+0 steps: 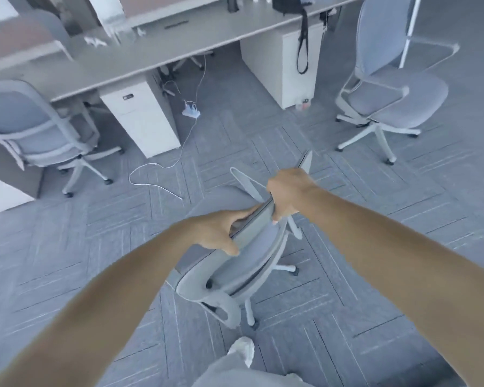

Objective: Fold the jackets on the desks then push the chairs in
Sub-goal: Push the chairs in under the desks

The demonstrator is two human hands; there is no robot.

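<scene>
Hands both grip the curved grey backrest [252,241] of a fabric swivel chair: left hand [218,230], right hand [287,192], fingers curled over its rim.

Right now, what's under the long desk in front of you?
Under the desk stand the left cabinet and right cabinet, both white. Between them lies a power strip, its white cable trailing out. Whatever is behind the cabinets is hidden.

Open carpet [221,141] ahead; white cable [157,174] lies across it.
</scene>
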